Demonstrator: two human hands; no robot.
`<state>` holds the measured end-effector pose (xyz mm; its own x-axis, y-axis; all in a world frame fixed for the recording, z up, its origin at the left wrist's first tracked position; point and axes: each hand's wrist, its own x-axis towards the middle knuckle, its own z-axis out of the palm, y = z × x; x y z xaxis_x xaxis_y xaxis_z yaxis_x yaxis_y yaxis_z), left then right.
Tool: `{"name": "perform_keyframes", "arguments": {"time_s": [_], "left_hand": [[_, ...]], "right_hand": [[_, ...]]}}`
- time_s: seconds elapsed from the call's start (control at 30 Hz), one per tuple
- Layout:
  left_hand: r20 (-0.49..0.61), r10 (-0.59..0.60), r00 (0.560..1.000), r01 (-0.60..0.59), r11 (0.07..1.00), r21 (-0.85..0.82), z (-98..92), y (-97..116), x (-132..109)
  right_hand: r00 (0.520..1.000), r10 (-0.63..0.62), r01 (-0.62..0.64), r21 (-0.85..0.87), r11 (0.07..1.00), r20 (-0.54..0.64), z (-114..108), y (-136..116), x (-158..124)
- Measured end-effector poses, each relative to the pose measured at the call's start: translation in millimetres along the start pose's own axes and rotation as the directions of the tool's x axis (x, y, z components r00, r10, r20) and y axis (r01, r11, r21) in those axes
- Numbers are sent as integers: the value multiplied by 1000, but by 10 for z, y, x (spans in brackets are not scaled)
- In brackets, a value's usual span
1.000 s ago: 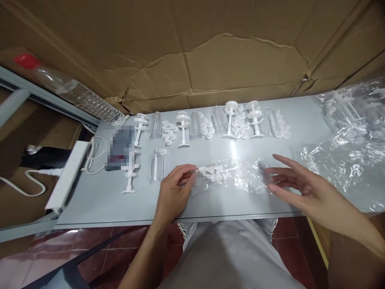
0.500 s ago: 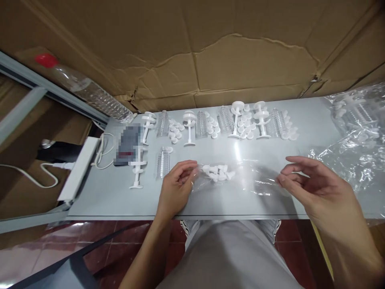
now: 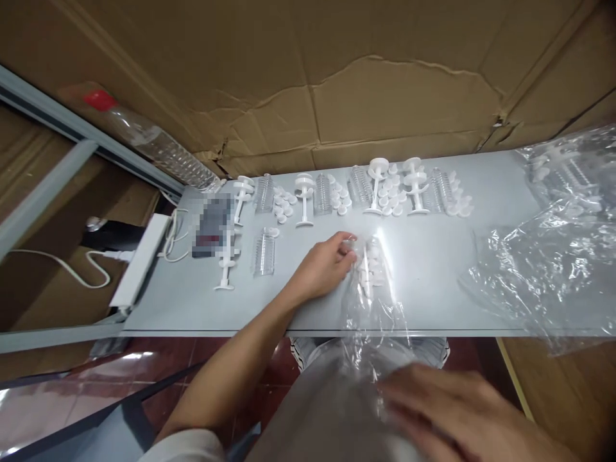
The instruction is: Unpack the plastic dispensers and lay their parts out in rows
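My left hand (image 3: 323, 264) pinches the far end of a clear plastic bag (image 3: 373, 301) on the grey table (image 3: 433, 269). Small white plastic caps (image 3: 371, 268) lie bunched inside that end. The bag stretches from the table toward me, and my right hand (image 3: 457, 414), blurred and low over my lap, grips its near end. Along the back of the table stand white plunger pieces (image 3: 378, 186), clear ribbed tubes (image 3: 321, 194) and piles of white caps (image 3: 391, 199) in a row. One more tube (image 3: 264, 252) and plunger (image 3: 226, 260) lie to the left.
More clear bags with white parts (image 3: 558, 250) are heaped at the right. A phone (image 3: 212, 224), a white power strip (image 3: 139, 260) with cables and a red-capped water bottle (image 3: 154, 144) sit at the left. Cardboard (image 3: 337, 83) walls the back.
The bag lay sideways between my hands; my right hand has pulled its end toward my lap and my left hand has moved right and farther onto the table with the cap end.
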<state>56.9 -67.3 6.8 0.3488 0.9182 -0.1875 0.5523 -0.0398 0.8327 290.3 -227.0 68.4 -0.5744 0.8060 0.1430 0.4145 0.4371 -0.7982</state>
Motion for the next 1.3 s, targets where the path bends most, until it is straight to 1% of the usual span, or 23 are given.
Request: {"name": "perform_keyframes", "arguments": {"time_s": [0.03, 0.1, 0.13, 0.2, 0.27, 0.3, 0.37, 0.43, 0.5, 0.57, 0.63, 0.67, 0.73, 0.8, 0.83, 0.9, 0.93, 1.0, 1.07, 1.13, 1.2, 1.27, 1.3], "left_hand": [[45, 75, 996, -78, 994, 82, 37, 90, 138], [126, 215, 968, -232, 961, 149, 118, 284, 375], [161, 257, 953, -280, 949, 145, 147, 374, 463], [169, 292, 941, -312, 944, 108, 153, 504, 549], [79, 288, 954, -294, 953, 72, 70, 532, 483], [3, 280, 960, -280, 958, 56, 3, 505, 390], [-89, 257, 962, -254, 966, 40, -146, 387, 112], [-190, 155, 970, -148, 988, 51, -255, 229, -216], [-228, 65, 971, -56, 997, 45, -280, 88, -493], [-175, 13, 984, -6, 999, 42, -231, -1, -650], [-143, 5, 990, 2, 999, 45, -160, -39, -678], [-159, 7, 987, 0, 999, 45, -131, -46, -657], [-247, -12, 969, 19, 999, 26, -104, -53, -584], [-329, -82, 941, 74, 997, -38, -108, -57, -516], [-339, -122, 933, 102, 992, -76, -114, -58, -494], [-296, -148, 944, 128, 988, -85, -119, -54, -473], [-263, -127, 956, 121, 992, -38, -113, -50, -470], [-222, -36, 974, 67, 989, 130, -84, -44, -466], [-229, 122, 966, -45, 948, 315, -36, -49, -450], [-235, 331, 914, -199, 870, 452, 12, -65, -421], [-220, 519, 826, -339, 769, 541, 42, -82, -390], [-217, 623, 751, -414, 701, 581, 48, -92, -372], [-227, 650, 726, -433, 687, 583, 45, -95, -369]], "right_hand": [[995, -17, 6, -108, 994, -102, -42, 87, 55], [944, -109, -8, -351, 936, -311, -109, 347, 204], [932, -154, -7, -440, 898, -329, -132, 499, 286], [944, -193, 13, -552, 834, -268, -153, 787, 430], [955, -166, -20, -615, 789, -245, -142, 992, 518], [957, -138, -59, -635, 770, -256, -127, 1055, 541], [946, -70, -167, -660, 732, -317, -83, 1114, 566], [922, -24, -263, -669, 695, -386, -35, 1122, 593], [892, -1, -334, -660, 674, -452, 5, 1111, 634], [864, 13, -382, -639, 668, -503, 22, 1092, 676], [837, 16, -414, -612, 673, -548, 9, 1061, 695], [825, 8, -420, -605, 676, -565, -7, 1043, 692], [802, -28, -429, -608, 668, -597, -48, 1018, 667], [788, -58, -442, -629, 639, -613, -81, 1029, 633], [784, -66, -449, -638, 626, -617, -89, 1050, 618], [785, -56, -458, -639, 618, -617, -88, 1117, 599], [789, -46, -456, -633, 625, -613, -81, 1154, 596], [793, -27, -449, -615, 648, -609, -66, 1213, 596], [795, -10, -443, -590, 675, -607, -59, 1233, 601], [789, 22, -448, -551, 704, -614, -62, 1210, 606], [769, 85, -481, -486, 730, -633, -72, 1165, 607], [734, 163, -533, -410, 740, -659, -88, 1120, 603], [713, 200, -561, -375, 738, -672, -99, 1104, 600]]}}
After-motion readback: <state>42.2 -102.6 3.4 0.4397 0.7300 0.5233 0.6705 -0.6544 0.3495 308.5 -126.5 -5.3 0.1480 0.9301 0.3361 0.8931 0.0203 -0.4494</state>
